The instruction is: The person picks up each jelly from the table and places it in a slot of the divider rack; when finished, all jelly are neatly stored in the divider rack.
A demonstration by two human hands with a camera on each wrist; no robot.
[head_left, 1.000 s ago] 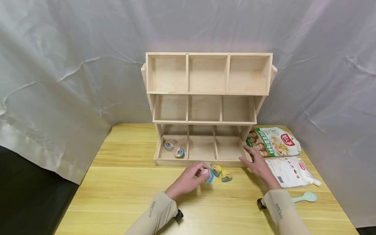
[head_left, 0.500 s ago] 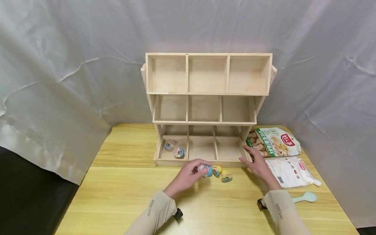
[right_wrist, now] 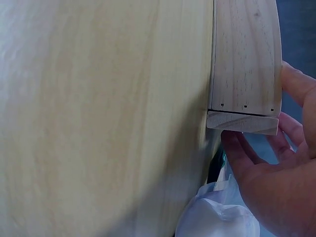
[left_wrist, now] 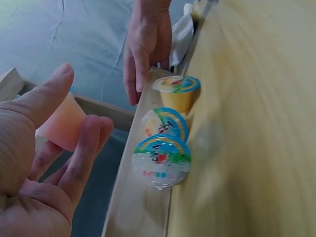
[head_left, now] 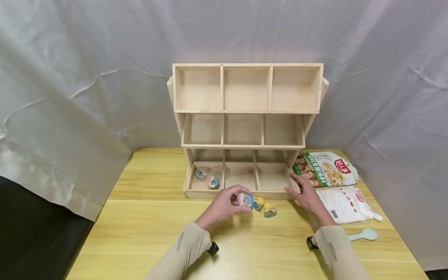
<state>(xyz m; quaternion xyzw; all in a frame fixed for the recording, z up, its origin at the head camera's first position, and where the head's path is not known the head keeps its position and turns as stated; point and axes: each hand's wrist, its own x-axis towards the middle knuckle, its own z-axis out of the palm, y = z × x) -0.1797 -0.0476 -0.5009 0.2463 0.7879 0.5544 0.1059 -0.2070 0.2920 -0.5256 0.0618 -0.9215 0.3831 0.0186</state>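
Note:
In the head view my left hand (head_left: 225, 204) pinches a small jelly cup (head_left: 245, 200) between thumb and fingers, just in front of the wooden shelf (head_left: 241, 195). The left wrist view shows this cup's pink body (left_wrist: 65, 126). Beside it on the table stand a yellow jelly cup (left_wrist: 177, 101) and two more lidded jelly cups (left_wrist: 162, 162), close together along the shelf's front board. My right hand (head_left: 308, 196) holds the lower right front corner of the shelf; in the right wrist view its fingers bend round the wooden side board (right_wrist: 244, 122).
Two jelly cups (head_left: 213, 181) lie in the bottom left compartment. Right of the shelf are a green and white food packet (head_left: 327, 169) and a white spouted pouch (head_left: 346, 204). A pale green spoon (head_left: 368, 234) lies partly behind the right sleeve.
The jelly cup in my left hand has turned so its lid faces the head camera more, and has shifted slightly left and toward the shelf. My right hand stays on the shelf corner.

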